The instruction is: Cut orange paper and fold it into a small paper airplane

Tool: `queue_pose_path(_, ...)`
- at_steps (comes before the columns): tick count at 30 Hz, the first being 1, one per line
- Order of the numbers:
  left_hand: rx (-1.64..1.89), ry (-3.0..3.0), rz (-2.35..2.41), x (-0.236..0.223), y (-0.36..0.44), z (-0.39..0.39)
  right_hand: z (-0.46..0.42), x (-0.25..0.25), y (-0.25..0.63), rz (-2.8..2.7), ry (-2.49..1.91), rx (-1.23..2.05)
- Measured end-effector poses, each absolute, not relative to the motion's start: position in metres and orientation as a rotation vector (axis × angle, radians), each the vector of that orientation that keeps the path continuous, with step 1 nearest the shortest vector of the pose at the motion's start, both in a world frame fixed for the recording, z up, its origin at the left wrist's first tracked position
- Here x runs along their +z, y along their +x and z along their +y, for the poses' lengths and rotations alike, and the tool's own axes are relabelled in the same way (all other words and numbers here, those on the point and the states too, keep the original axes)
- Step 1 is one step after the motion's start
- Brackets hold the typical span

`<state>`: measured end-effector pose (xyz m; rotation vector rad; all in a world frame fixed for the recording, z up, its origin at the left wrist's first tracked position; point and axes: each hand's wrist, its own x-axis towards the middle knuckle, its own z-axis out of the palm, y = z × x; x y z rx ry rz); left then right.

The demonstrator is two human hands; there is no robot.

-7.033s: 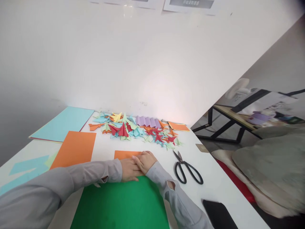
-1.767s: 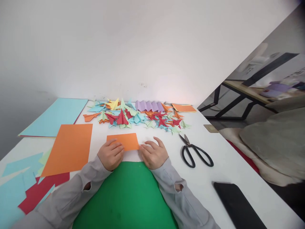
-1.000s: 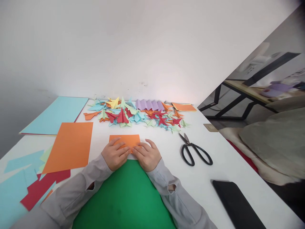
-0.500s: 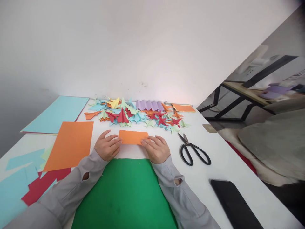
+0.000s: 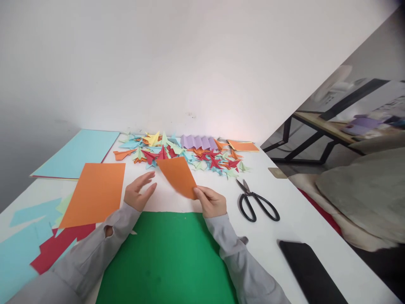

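Note:
My right hand (image 5: 211, 201) pinches the lower right corner of a small orange sheet of paper (image 5: 177, 176), which is raised and tilted above the white table. To the left of that sheet is my left hand (image 5: 139, 191), open, its thumb and fingers apart and touching nothing. A green mat (image 5: 167, 257) lies below both hands. Beyond them, against the wall, is a pile of folded paper shapes (image 5: 163, 155) in several colours. A larger orange sheet (image 5: 95, 194) rests beside my left wrist.
Black-handled scissors (image 5: 249, 194) lie partly open on the right, with a flat black object (image 5: 311, 270) nearer me. Light blue sheets (image 5: 79, 152) are stacked at the back left. Red paper scraps (image 5: 63, 245) lie at the left. A purple pleated paper (image 5: 198, 142) stands behind the pile.
The small orange sheet, earlier held flat between both hands, has been lifted and turned by my right hand. My left hand has let go of it and opened.

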<state>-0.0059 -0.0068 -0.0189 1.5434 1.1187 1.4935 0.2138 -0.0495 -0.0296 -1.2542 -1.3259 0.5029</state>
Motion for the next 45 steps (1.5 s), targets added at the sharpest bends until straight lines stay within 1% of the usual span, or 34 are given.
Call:
queue_pose_path(1, 1.445, 1.317, 1.018, -0.017, 0.0, -0.011, -0.052, -0.028, 0.208, -1.215, -1.272, 0.693)
queue_pose_path(3, 1.202, 0.992, 0.834, -0.012, 0.011, -0.018, -0.057, -0.026, 0.197, -1.025, -1.27, 1.0)
queue_pose_path(4, 1.113, 0.853, 0.782, -0.01, 0.014, -0.02, -0.058, -0.026, 0.193, -0.959, -1.265, 1.103)
queue_pose_path(6, 1.046, 0.662, 0.734, -0.008, 0.019, -0.023, -0.061, -0.025, 0.186, -0.906, -1.26, 1.204)
queue_pose_path(8, 1.075, 0.559, 0.751, -0.007, 0.021, -0.025, -0.063, -0.025, 0.181, -0.948, -1.271, 1.216)
queue_pose_path(13, 1.125, 0.472, 0.843, -0.005, 0.025, -0.027, -0.066, -0.022, 0.177, -1.079, -1.434, 1.104)
queue_pose_path(15, 1.121, 0.458, 0.851, -0.005, 0.025, -0.026, -0.066, -0.021, 0.178, -1.082, -1.449, 1.167)
queue_pose_path(19, 1.116, 0.427, 0.881, -0.004, 0.022, -0.023, -0.063, -0.019, 0.182, -1.066, -1.341, 1.306)
queue_pose_path(22, 1.122, 0.412, 0.907, -0.005, 0.021, -0.022, -0.061, -0.021, 0.181, -1.09, -1.324, 1.314)
queue_pose_path(26, 1.127, 0.387, 0.886, -0.006, 0.022, -0.022, -0.061, -0.026, 0.179, -1.108, -1.355, 1.2)
queue_pose_path(30, 1.172, 0.331, 0.908, -0.003, 0.022, -0.019, -0.059, -0.026, 0.184, -1.058, -1.443, 0.999)
queue_pose_path(34, 1.191, 0.3, 0.906, -0.001, 0.018, -0.015, -0.054, -0.024, 0.199, -0.869, -1.523, 0.893)
queue_pose_path(37, 1.178, 0.288, 0.916, -0.001, 0.017, -0.014, -0.053, -0.025, 0.217, -0.876, -1.553, 0.8)
queue_pose_path(39, 1.165, 0.274, 0.93, -0.002, 0.016, -0.013, -0.055, -0.027, 0.234, -0.907, -1.621, 0.605)
queue_pose_path(41, 1.16, 0.264, 0.923, -0.002, 0.016, -0.013, -0.06, -0.03, 0.254, -0.99, -1.778, 0.294)
queue_pose_path(43, 1.156, 0.264, 0.906, -0.003, 0.015, -0.013, -0.068, -0.034, 0.277, -1.123, -2.053, -0.031)
queue_pose_path(45, 1.158, 0.264, 0.897, -0.004, 0.015, -0.013, -0.077, -0.039, 0.296, -1.11, -2.359, -0.163)
